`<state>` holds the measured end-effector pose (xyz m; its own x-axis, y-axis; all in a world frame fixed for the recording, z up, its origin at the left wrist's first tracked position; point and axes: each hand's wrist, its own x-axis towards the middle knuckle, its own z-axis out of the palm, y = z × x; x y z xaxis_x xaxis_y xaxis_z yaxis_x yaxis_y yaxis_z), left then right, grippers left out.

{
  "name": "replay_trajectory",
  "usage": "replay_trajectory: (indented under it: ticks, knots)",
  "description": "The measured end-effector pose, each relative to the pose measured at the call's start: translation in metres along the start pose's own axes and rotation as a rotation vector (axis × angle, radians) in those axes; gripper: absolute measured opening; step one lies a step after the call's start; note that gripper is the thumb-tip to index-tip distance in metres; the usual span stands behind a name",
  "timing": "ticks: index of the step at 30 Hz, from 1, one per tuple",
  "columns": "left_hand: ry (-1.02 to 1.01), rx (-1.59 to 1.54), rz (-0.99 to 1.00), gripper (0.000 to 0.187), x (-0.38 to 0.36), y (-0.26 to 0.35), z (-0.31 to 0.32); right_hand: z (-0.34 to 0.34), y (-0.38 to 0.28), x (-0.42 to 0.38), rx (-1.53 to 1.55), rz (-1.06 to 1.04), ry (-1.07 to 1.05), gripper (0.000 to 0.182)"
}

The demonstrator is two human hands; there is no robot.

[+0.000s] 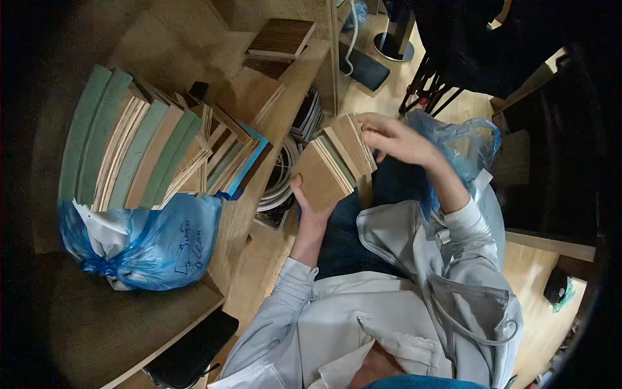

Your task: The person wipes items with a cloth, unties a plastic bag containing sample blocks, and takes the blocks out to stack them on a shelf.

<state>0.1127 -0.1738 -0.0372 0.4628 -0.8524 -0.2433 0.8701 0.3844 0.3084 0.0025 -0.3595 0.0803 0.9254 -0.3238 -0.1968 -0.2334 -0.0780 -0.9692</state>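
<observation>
My left hand (312, 202) is closed around the lower left side of a small stack of wood sample boards (322, 174), its thumb lying on the front board's light brown face. The stack is tilted above my lap and contains tan boards with a green one between them. At the stack's upper right end, my right hand (396, 141) has its fingers bent over the edges of the outer boards (350, 139); some fingertips are hidden. To the left, a row of green, tan and layered sample boards (133, 146) stands upright on a wooden shelf (249, 188).
A blue plastic bag (172, 243) with handwriting lies below the row. Dark brown boards (282, 37) rest farther back on the shelf. Coiled white cable (282, 178) sits under the shelf edge. Another blue bag (463, 142) is beside my right arm, near dark furniture (551, 175).
</observation>
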Motion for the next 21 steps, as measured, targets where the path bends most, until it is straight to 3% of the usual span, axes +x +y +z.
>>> replay_trajectory:
  ticks: [4,7,10,14,17,21]
  knots:
    - [-0.081,-0.06,-0.031,0.078,0.005,-0.009,0.011,0.025,0.006,-0.021,0.06,-0.215,0.134,0.05]
    - [-0.065,-0.154,-0.021,0.077,0.004,-0.011,0.026,0.006,0.005,-0.024,0.103,-0.129,0.226,0.048]
    - [-0.259,-0.567,-0.164,0.07,0.005,-0.006,0.014,-0.005,-0.019,-0.018,0.166,-0.143,0.289,0.045]
    - [-0.336,-0.914,-0.246,0.069,0.005,-0.005,0.014,-0.01,-0.045,-0.004,0.261,-0.263,0.365,0.04]
    - [-0.379,-0.757,-0.247,0.067,0.002,-0.001,0.007,-0.002,-0.056,0.02,0.304,-0.291,0.316,0.035]
    - [-0.303,-0.596,-0.177,0.067,-0.008,0.001,0.002,0.017,-0.065,0.058,0.293,-0.537,0.345,0.032]
